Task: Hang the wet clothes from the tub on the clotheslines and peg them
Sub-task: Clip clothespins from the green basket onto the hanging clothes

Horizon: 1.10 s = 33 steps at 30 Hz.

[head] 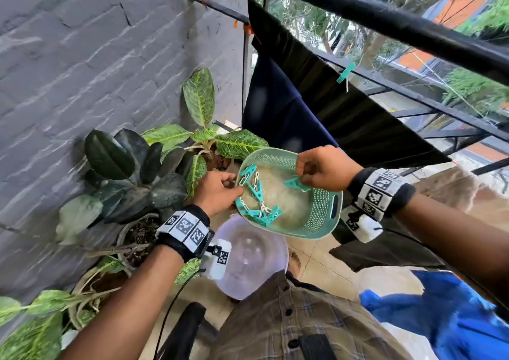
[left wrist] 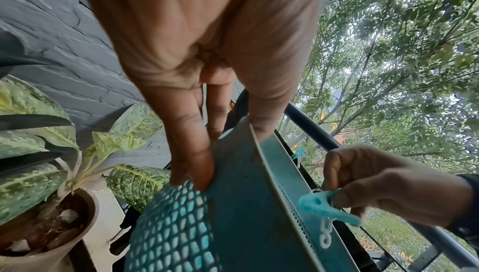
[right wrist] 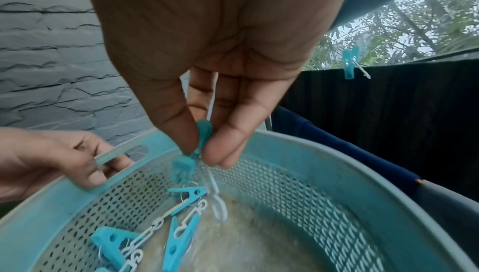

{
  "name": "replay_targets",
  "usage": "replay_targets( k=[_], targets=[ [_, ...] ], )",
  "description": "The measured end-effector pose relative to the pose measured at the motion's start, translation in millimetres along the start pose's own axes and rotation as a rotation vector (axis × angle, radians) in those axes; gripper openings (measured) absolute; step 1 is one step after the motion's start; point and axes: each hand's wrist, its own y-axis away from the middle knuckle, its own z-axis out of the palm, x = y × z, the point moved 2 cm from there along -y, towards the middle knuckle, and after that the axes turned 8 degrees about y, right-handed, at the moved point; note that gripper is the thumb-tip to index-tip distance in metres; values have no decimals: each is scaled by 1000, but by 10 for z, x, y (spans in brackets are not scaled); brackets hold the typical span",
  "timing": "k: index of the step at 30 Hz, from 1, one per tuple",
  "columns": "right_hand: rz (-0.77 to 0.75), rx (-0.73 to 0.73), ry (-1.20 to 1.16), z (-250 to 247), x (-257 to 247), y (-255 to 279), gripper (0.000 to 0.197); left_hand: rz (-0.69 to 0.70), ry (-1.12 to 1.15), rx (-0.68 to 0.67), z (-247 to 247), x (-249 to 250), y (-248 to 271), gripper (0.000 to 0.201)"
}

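The clear tub [head: 249, 260] stands on the floor below the green basket [head: 322, 213]. The left hand [head: 217, 191] grips the basket's left rim. The right hand [head: 325, 169] pinches a teal peg [head: 296, 183] above the basket. Behind, a black cloth [head: 344, 106] hangs pegged on the line, potted plants [head: 154, 161] at the wall.

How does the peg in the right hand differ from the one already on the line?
The peg pinched in the right hand is free, over the basket; the peg on the line clamps the black cloth. The held one trails a white link; the other's is unclear. Both are teal plastic.
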Motion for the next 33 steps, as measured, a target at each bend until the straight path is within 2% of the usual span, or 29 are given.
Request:
replay_targets(
  k=[4, 7, 12, 16, 20, 24, 27, 33],
  targets=[
    [35, -40, -34, 99, 69, -29, 15, 12, -10, -13, 143, 56, -63, 53],
    [70, -51, -182, 179, 66, -81, 19, 6, -6, -18, 218, 101, -100, 56],
    [-53, -177, -239, 297, -58, -75, 27, 29, 16, -3, 288, 166, -97, 49],
    [-163, -201, -115, 381, -196, -38, 24, 48, 39, 11, 343, 249, -46, 17],
    [-99, -201, -175, 373, -239, -53, 23, 42, 31, 15, 366, 246, -24, 21],
    [-123, -298, -124, 370, -188, -16, 46, 17, 40, 21, 346, 221, -21, 20],
    [-143, -343, -137, 385, -104, -15, 49, -5, 49, 33, 333, 211, -32, 23],
    [-111, -267, -192, 362, 112, -12, 44, -19, 20, 13, 333, 206, -5, 19]
  ],
)
